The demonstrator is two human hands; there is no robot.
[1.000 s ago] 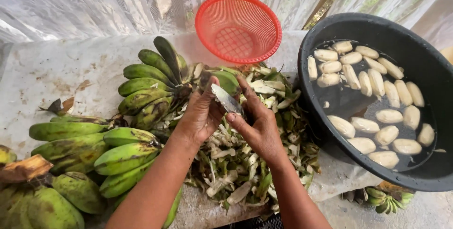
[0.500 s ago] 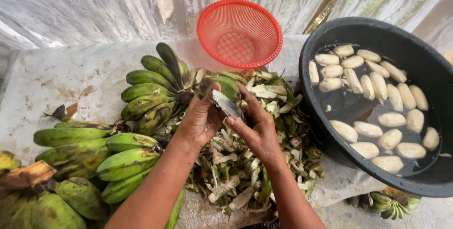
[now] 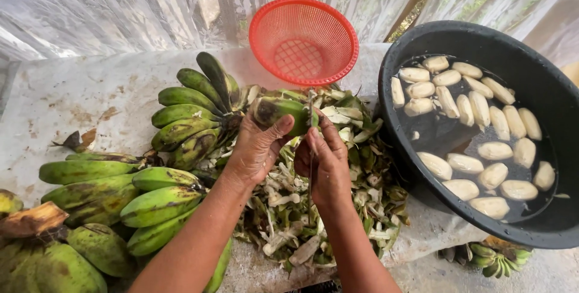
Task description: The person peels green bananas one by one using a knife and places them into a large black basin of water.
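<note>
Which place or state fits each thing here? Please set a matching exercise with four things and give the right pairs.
Things:
1. green banana
2. knife
3. red basket
4. peeled bananas

Places or states:
A. floating in water in the black tub
B. tilted on its side at the back of the table
C. gripped in the left hand
D. held by the right hand, blade edge-on against the banana

Pairs: 1-C, 2-D, 3-B, 4-A
</note>
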